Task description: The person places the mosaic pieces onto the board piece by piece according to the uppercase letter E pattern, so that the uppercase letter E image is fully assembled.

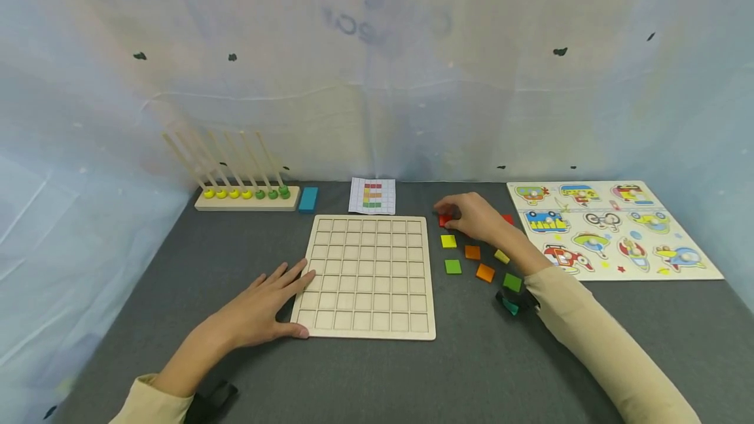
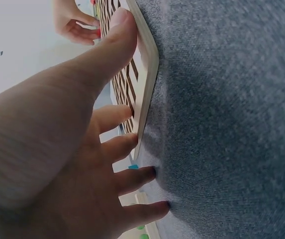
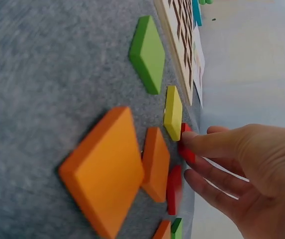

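Note:
A pale wooden grid board (image 1: 371, 278) lies flat on the dark grey cloth. My left hand (image 1: 268, 306) rests spread at its left side, thumb at the near corner and fingertips on the left border. To the board's right, my right hand (image 1: 474, 218) has thumb and fingers around a red square tile (image 1: 444, 220), seen low on the table. In the right wrist view the thumb presses against that red tile (image 3: 186, 149). Just nearer lie a yellow tile (image 1: 448, 241), a light green tile (image 1: 453, 267) and an orange tile (image 1: 472, 252).
Another red tile (image 1: 507, 219), a yellow tile (image 1: 502, 256), an orange tile (image 1: 485, 273) and a green tile (image 1: 512, 282) lie around the right forearm. A picture puzzle board (image 1: 612, 231) is at right. Behind the grid are a pattern card (image 1: 372, 196), blue block (image 1: 308, 199) and peg abacus (image 1: 247, 203).

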The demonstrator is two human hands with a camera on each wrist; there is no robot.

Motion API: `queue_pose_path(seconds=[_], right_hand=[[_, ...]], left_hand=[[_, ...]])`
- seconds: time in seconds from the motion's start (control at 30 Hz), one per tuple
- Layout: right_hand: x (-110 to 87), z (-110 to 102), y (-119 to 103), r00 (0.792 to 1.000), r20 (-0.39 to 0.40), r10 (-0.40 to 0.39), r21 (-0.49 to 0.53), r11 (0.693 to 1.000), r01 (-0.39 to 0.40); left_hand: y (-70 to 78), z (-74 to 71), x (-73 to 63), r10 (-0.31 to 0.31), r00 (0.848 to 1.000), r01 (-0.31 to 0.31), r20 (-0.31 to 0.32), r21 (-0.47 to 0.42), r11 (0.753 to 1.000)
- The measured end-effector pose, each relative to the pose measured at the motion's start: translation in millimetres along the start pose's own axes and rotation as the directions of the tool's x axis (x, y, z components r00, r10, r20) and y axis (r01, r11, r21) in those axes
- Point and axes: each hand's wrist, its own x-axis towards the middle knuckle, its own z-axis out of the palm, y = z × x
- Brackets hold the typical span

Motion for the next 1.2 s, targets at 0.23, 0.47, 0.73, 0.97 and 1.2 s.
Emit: queue_pose_path(seconds=[0.23,0.47,0.73,0.97,1.2], right_hand=[[3.5,-6.0,-6.5,1.0,0.021,0.013,-0.006,1.0,-0.013],[9.1,-9.7,-12.2,0.999,0.042,-0.033,0.06,0.998,0.031],[19.2,-3.5,-26.9,0.995,0.052,-0.09,0.155,0.985,0.081],[32.6,10.0,-42.8,0.994,0.046,-0.096,0.196,0.977,0.086],[42.6,27.6,-56.9,0.985,0.054,-0.161,0.221,0.964,0.146]], left_hand=[[1.5,-1.4,-0.3,-0.001,1.0,0.001,-0.002,-0.008,1.0],[1.6,-1.8,-0.3,0.002,1.0,-0.002,-0.008,-0.001,1.0],[-0.1,0.3,-0.3,0.0,1.0,0.0,-0.007,-0.008,1.0],[-0.3,0.7,-0.2,-0.004,1.0,0.004,-0.006,-0.01,1.0],[-0.6,3.5,-0.8,-0.017,1.0,0.017,-0.008,-0.01,1.0]])
